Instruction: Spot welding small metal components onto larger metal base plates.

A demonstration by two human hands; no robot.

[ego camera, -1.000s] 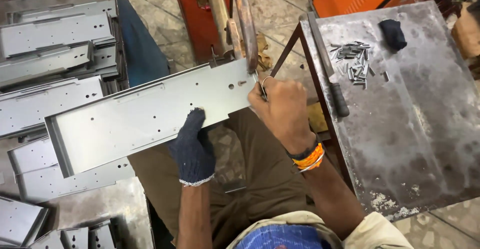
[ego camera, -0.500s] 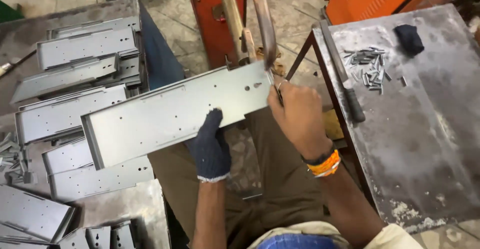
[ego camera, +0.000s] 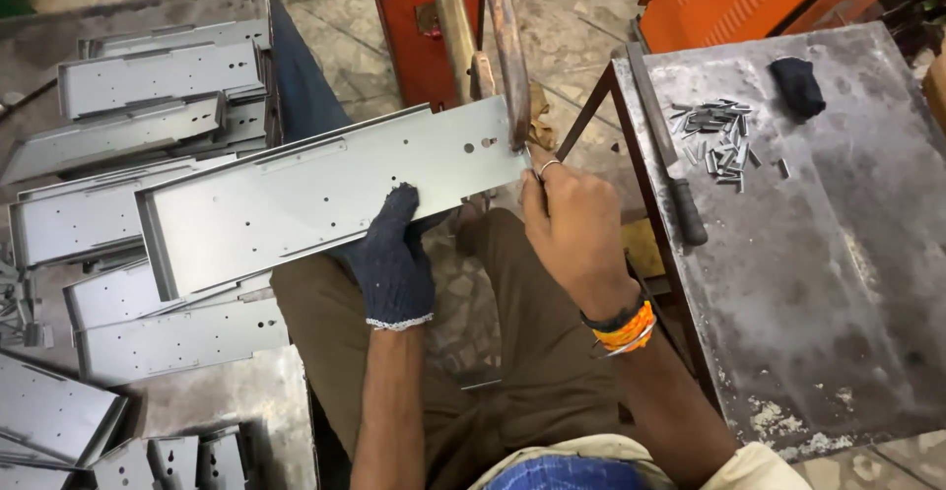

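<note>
Head view: your gloved left hand [ego camera: 392,259] steadied the long grey perforated sheet-metal channel [ego camera: 325,190] across your lap, while your bare right hand [ego camera: 572,229] pinched something small against its end, positioning it; firm alignment seemed next.

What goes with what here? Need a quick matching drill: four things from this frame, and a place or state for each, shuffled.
Things:
1. left hand
2. right hand
3. pile of small metal pieces
4. dark cloth

Places or states:
A. bare, with a ring and orange bands at the wrist
B. loose heap on the steel table, beside the file
C. in a dark knit glove, under the long grey metal channel
D. near the table's far edge, bunched up

Pairs: 1-C, 2-A, 3-B, 4-D
</note>
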